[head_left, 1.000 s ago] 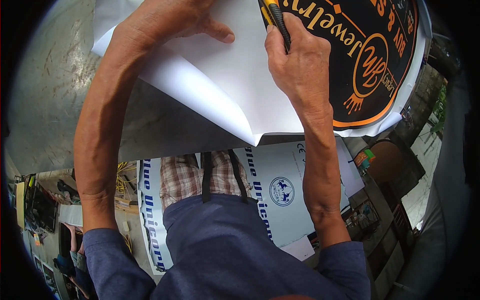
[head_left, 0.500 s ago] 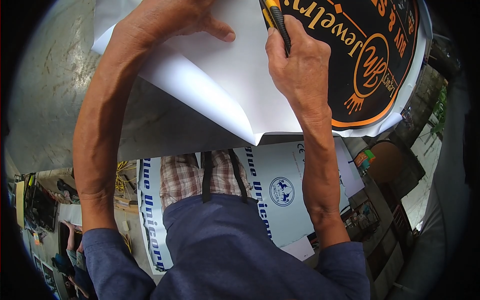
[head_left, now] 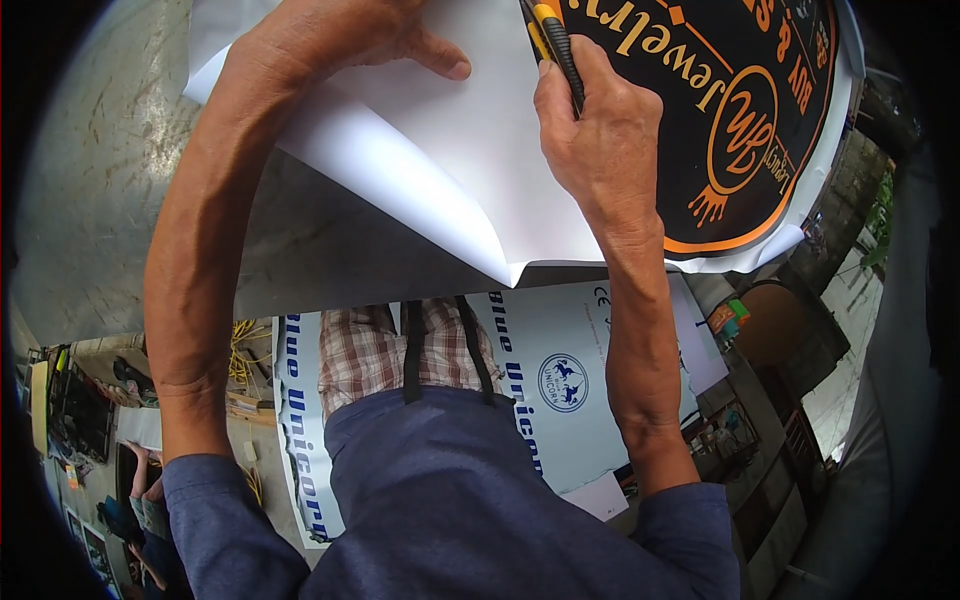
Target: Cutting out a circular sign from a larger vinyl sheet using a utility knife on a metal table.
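Observation:
At the top of the view my left hand [head_left: 400, 42] rests on a large white sheet [head_left: 480, 150], its thumb spread on the paper and its fingers partly cut off by the frame. My right hand [head_left: 600, 125] grips a yellow and black utility knife [head_left: 555, 45] beside the edge of a black printed graphic [head_left: 740, 180] with orange lettering and rim. The knife's tip is out of view. The sheet's lower-left edge curls up over a grey metal table [head_left: 110, 200].
A white printed board [head_left: 560, 440] leans or lies below the table edge, behind my legs. Yellow cords [head_left: 240, 345] and clutter are on the floor at left, where another person [head_left: 145, 530] is at lower left. A round brown object [head_left: 760, 330] is at right.
My right hand and the knife have shifted very slightly down toward me. My left hand and the sheet look nearly unchanged.

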